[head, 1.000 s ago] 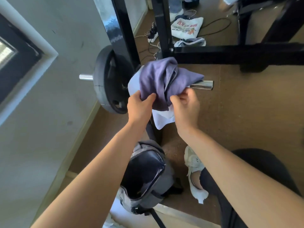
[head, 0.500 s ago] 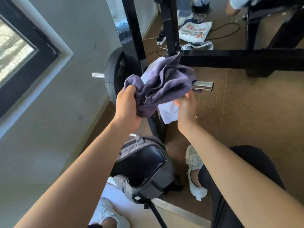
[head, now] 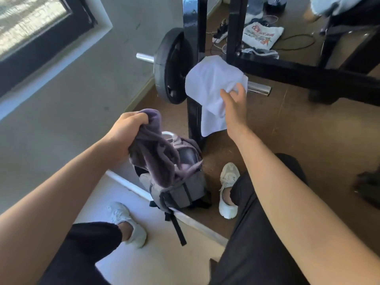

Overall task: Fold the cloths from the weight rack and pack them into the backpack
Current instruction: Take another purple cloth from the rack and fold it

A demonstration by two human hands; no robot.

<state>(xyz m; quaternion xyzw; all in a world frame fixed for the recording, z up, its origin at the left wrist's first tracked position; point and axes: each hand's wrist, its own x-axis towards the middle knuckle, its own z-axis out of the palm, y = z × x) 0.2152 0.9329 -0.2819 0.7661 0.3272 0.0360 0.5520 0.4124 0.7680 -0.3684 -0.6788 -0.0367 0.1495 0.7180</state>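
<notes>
Here, a person stands over a grey backpack (head: 181,194) that sits upright on the brown floor (head: 287,140) at the foot of a black weight rack (head: 195,48). The left hand (head: 123,136) is clenched around a bunched purple cloth (head: 158,159), which hangs down from the fist over the backpack's open top, its lower folds draping across the bag's front edge. The right hand (head: 234,103) reaches up to a white cloth (head: 211,87) draped over the rack's chrome peg (head: 259,88); the fingers are spread and curling into the fabric's right edge, touching it, though whether they have closed on it cannot be told. The white cloth hangs down the rack's upright, just beside a black weight plate (head: 170,66) loaded on the far side. Both forearms are bare. Two white sneakers show below, the left sneaker (head: 127,223) on a pale mat (head: 164,254) and the right sneaker (head: 228,190) on the floor just beside the backpack. Farther back, a printed white bag (head: 263,36) and loose cables (head: 296,38) lie on the floor behind the rack.
</notes>
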